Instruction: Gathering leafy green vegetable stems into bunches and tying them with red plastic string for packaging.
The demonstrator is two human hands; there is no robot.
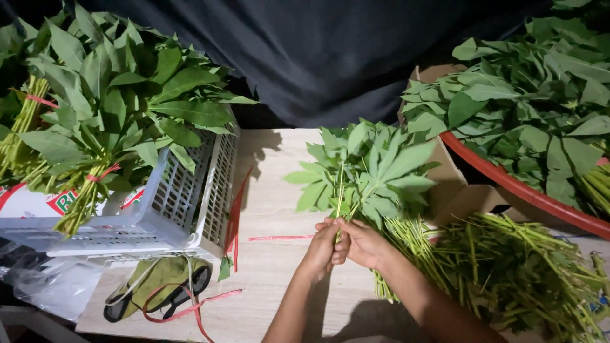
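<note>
A bunch of green leafy stalks (368, 168) stands upright over the wooden table (279, 209), leaves fanning out above. My left hand (324, 248) and my right hand (362, 242) are closed together around the bunch's thin stems just below the leaves. A red tie strip (279, 238) lies flat on the table to the left of my hands. More cut stems (508, 267) lie piled to the right of my right forearm.
A white plastic crate (190, 190) at left holds tied leaf bundles (108, 114). A red-rimmed basin (527, 194) piled with loose leaves sits on a cardboard box (451, 178) at right. Olive gloves (159, 289) and red strips lie near the table's front. Dark cloth (330, 57) hangs behind.
</note>
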